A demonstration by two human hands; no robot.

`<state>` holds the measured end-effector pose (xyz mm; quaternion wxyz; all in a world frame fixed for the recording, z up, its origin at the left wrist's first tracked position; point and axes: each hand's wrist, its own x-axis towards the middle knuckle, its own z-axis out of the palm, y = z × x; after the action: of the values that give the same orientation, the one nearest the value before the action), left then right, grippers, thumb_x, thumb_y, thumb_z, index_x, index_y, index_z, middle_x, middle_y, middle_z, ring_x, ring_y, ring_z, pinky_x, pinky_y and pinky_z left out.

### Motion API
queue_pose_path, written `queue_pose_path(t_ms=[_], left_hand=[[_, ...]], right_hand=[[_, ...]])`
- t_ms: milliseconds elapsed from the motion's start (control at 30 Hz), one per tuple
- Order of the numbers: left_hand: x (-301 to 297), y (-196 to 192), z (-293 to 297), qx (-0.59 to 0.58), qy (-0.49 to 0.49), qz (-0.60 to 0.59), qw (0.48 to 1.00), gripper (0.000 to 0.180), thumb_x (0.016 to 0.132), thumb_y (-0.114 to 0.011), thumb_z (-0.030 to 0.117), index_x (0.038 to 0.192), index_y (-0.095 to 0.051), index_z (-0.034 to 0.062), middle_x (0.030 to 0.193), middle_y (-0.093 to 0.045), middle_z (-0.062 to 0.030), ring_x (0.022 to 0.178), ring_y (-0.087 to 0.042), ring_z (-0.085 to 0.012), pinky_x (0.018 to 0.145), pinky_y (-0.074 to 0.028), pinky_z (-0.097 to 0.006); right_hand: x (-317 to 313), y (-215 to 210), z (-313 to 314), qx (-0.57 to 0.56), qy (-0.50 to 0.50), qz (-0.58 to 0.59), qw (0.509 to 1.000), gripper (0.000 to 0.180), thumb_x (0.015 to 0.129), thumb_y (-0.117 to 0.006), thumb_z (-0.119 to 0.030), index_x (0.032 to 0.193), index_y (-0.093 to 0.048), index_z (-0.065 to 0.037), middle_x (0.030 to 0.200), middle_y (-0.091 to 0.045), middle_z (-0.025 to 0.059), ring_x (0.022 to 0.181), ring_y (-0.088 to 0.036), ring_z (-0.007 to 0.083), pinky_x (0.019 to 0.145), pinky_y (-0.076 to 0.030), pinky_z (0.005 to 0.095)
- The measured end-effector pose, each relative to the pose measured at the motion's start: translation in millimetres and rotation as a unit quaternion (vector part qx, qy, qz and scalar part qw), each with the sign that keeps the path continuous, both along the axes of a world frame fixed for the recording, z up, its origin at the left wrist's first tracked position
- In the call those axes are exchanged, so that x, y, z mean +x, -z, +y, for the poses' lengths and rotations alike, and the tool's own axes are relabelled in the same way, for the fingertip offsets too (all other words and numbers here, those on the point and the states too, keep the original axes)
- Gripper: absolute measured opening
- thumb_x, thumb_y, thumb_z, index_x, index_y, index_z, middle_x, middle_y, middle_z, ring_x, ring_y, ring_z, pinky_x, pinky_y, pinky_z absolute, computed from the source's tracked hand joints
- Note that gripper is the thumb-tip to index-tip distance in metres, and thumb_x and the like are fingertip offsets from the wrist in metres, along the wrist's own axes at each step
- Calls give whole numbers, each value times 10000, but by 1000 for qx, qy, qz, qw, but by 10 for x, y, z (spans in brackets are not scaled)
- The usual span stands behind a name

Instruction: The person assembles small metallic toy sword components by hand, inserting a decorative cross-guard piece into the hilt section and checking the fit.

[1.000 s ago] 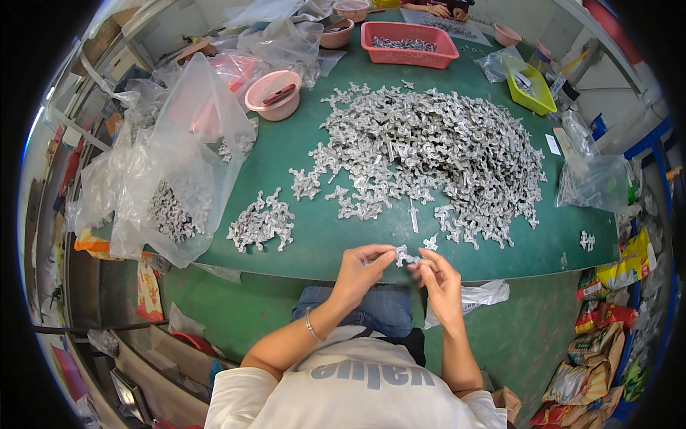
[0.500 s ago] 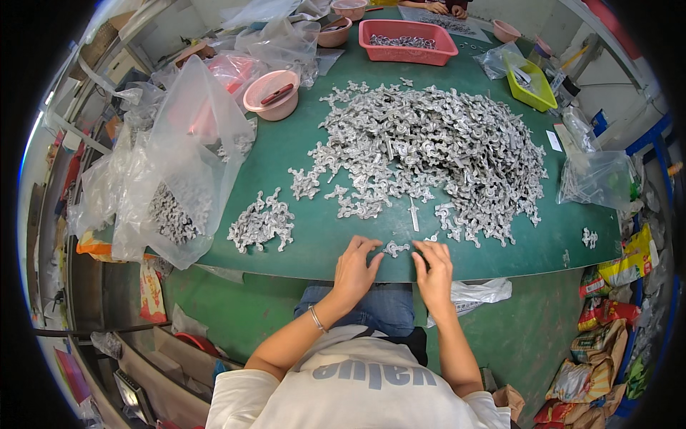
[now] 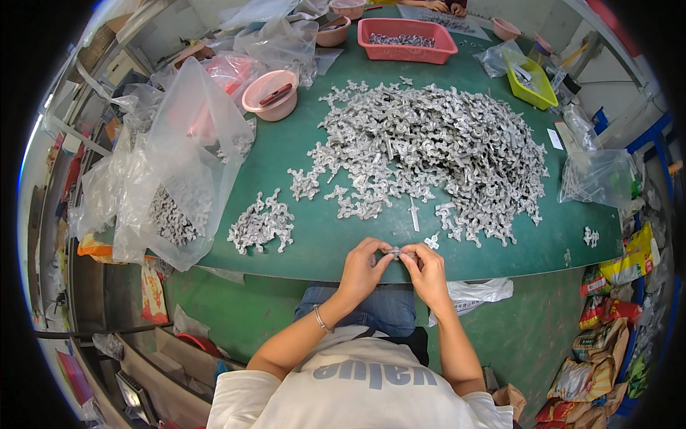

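Close to the table's front edge, my left hand point(image 3: 364, 266) and my right hand point(image 3: 426, 269) meet around a small grey metal casting point(image 3: 395, 251). The thumb and fingers of each hand pinch one end of it, so only its middle shows. Another loose grey casting point(image 3: 432, 242) lies just beyond my right fingertips. A thin flat metal strip point(image 3: 414, 214) rests farther out on the green table point(image 3: 314, 250). Past it spreads a large heap of the same castings point(image 3: 471, 143), and a smaller cluster point(image 3: 261, 223) lies to the left.
Clear plastic bags point(image 3: 189, 164) with castings crowd the left side. A pink bowl point(image 3: 271, 96) with a red-handled tool, a red tray point(image 3: 407, 51) of metal parts and a yellow-green basket point(image 3: 532, 84) stand farther back. Another person's hands point(image 3: 446, 7) show at the far edge.
Both hands have closed in from either side of the casting and now pinch it between them. The heap and containers look unchanged.
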<state>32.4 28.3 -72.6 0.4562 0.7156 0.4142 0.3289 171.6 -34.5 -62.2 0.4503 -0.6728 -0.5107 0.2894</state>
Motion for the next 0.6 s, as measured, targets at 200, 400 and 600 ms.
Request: queue_pose_path(t_ms=[200,400,600], left_hand=[[10,-92,-44,4,-16,17,1000,89,730,-678,48,782,-616,9,619,-541,-48,467,-382,-71,439,-300,-242],[-31,-138,-69,13,44,56,997,153,793,-622,60,928,-578,2,555,-538,-83,449,-479,-134,452,-355,-271],[-53,-120,-77,57,71,72,993,148,821,-573,47,956,-570,-11,715,-632,-169,661,-651,-261,570,-483,-300]], right_hand=[[34,25,0,-13,-36,-19,999,108,805,-578,-57,826,-584,49,722,-598,167,589,-555,284,561,-431,345],[52,-74,-1,-87,-105,-7,991,131,844,-527,-82,795,-565,34,689,-572,179,606,-547,351,557,-421,378],[-24,-88,-63,-57,-82,-12,995,153,856,-501,-78,757,-540,32,673,-556,187,626,-545,372,564,-414,404]])
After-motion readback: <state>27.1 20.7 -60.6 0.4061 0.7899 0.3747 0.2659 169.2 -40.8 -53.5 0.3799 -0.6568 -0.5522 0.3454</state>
